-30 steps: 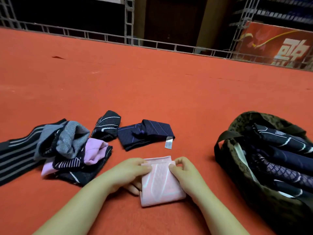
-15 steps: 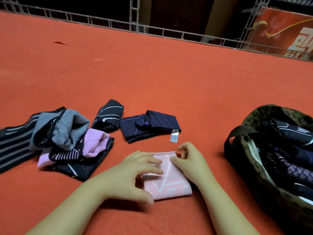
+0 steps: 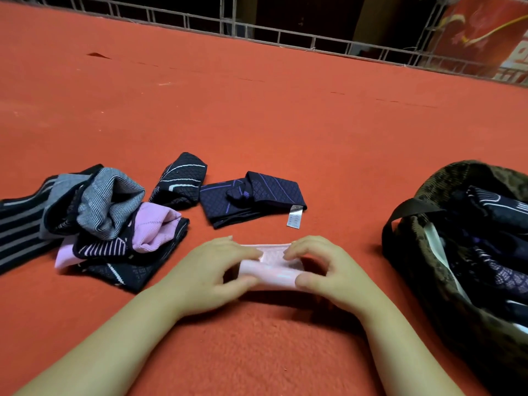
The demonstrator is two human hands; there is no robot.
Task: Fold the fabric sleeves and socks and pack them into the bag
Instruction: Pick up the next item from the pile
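A pale pink fabric piece [image 3: 271,267] lies folded on the red carpet in front of me. My left hand [image 3: 211,270] grips its left end and my right hand [image 3: 328,270] grips its right end, thumbs under the near edge and fingers curled over the top. A dark camouflage bag [image 3: 445,178] stands open at the right with several dark patterned pieces inside. A folded navy piece with a white tag [image 3: 251,195] and a folded black piece with white lines [image 3: 180,181] lie beyond my hands. A loose pile of striped, grey and pink pieces [image 3: 100,224] sits at the left.
The red carpet [image 3: 285,110] stretches far ahead to a metal lattice rail [image 3: 285,38]. A red banner [image 3: 485,32] stands at the back right.
Both hands have taken the pink piece by its ends and folded its near half up and over, so it now looks shorter. The view has tilted down a little.
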